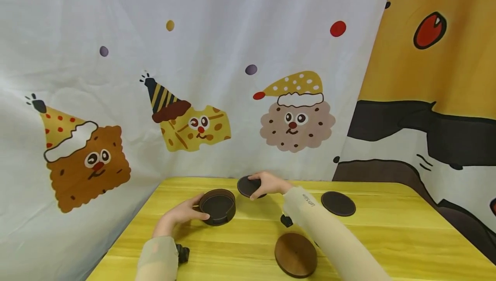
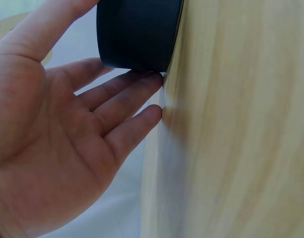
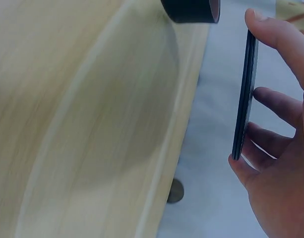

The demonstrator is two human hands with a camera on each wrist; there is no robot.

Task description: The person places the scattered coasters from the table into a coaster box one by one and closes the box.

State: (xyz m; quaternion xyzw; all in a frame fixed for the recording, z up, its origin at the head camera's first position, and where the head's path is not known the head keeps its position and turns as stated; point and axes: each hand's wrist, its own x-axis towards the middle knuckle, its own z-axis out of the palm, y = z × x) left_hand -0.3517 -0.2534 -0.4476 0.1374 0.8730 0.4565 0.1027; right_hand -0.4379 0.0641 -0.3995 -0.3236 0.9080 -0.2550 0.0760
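Note:
My left hand [image 1: 185,212] grips a dark round coaster holder [image 1: 232,213] at the table's left side, thumb toward its front and fingers around its back. Its low wall has a notch at the front, and a dark round surface shows inside. In the left wrist view the holder's smooth black wall [image 2: 137,34] stands against the tabletop. Just right of the holder, my right hand [image 1: 270,183] holds a dark round coaster [image 1: 246,186] by its edge. Seen edge-on in the right wrist view, the coaster [image 3: 245,94] is raised off the table, with lines along its rim.
Another dark round coaster [image 1: 338,204] lies flat to the right, beyond the right sleeve. A brown round disc [image 1: 296,255] lies nearer the front. The yellow wood-grain table [image 1: 232,253] ends at a printed cloth backdrop [image 1: 240,156] behind both hands.

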